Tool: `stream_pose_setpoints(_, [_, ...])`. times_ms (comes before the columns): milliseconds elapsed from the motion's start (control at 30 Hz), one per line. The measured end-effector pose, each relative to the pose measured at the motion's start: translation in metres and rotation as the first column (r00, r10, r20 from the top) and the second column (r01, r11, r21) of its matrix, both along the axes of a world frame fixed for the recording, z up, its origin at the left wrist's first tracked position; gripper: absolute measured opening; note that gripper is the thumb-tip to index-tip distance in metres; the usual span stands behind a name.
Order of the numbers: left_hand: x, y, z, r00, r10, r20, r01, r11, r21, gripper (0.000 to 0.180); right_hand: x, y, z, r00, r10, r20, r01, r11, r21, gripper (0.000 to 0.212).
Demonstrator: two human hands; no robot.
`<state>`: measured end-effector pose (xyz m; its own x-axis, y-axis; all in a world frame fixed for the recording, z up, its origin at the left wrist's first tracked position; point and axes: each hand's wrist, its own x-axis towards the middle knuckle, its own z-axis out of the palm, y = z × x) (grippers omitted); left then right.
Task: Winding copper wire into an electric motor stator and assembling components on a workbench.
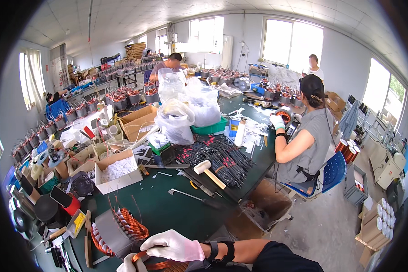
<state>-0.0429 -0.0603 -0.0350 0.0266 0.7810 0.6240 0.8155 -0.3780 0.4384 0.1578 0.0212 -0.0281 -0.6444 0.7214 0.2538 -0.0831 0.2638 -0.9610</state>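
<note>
Here — cluttered green tabletop (pixel 167 216) | bright windows (pixel 276 38) | left hand (pixel 130 264), right hand (pixel 173 247) — gripping copper wire (pixel 161 265)

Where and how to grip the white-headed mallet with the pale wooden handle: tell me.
Probably by the slim, pale wooden handle, mid-length, coming from the near right side: it slants that way, away from the thick white head.

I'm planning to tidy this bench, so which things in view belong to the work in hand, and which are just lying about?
Apparently in use:
- copper wire, at the gloved left hand and right hand
- grey wound core, beside them

Apparently just lying about:
- white-headed mallet
- small axe-like tool
- carton of white pieces
</note>
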Motion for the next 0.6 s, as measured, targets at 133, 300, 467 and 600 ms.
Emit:
stream_pose_setpoints(133, [0.012, 0.0, -0.002, 0.986, 0.026, 0.165, -0.015, 0.998, -0.064, 0.014, -0.004, 0.001, -0.01, 0.978, -0.179, -0.11, 0.197, 0.963, 0.182, 0.02])
stream_pose_setpoints(300, [0.01, -0.007, 0.001, 0.975, 0.063, 0.213, -0.03, 0.988, -0.154, 0.015, -0.007, -0.013, -0.007, 0.896, -0.437, -0.078, 0.207, 0.256, 0.944, 0.038])
stream_pose_setpoints(467, [0.009, -0.006, 0.005, 0.981, 0.082, 0.178, -0.053, 0.985, -0.162, 0.016, -0.017, -0.014, -0.03, 0.941, 0.091, 0.327, -0.196, 0.933, 0.303, 0.034])
stream_pose_setpoints(600, [0.008, 0.015, -0.028, 0.99, 0.021, 0.137, -0.038, 0.991, 0.127, 0.019, -0.012, 0.002, -0.058, 0.934, 0.257, 0.25, -0.334, 0.876, 0.348, 0.026])
